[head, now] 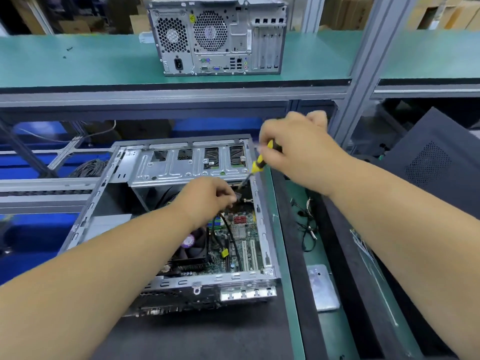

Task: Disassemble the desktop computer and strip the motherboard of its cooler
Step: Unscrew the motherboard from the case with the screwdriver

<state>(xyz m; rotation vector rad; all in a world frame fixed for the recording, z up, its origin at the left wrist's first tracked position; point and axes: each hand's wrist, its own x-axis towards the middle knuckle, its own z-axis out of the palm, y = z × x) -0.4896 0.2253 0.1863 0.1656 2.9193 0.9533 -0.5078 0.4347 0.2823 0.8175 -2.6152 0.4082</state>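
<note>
An open desktop case [181,216] is lying on its side on the dark tabletop [220,333], its green motherboard [241,245] showing, with a black cooler fan [193,245] sitting toward the left of the board. The left hand [207,197] is reaching inside, its fingers [230,197] pinching a dark cable connector [238,196] near the far edge of the board. The right hand [298,149] is gripping a yellow-and-black screwdriver [258,165], fingers curled round the handle, its tip angling down into the case. A second, closed computer [218,35] is standing on the green shelf [78,61] beyond.

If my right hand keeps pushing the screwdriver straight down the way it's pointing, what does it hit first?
Probably the motherboard's far corner inside the open case, right beside your left hand's fingers. The screwdriver tip is blurred, so depth is uncertain.
</note>
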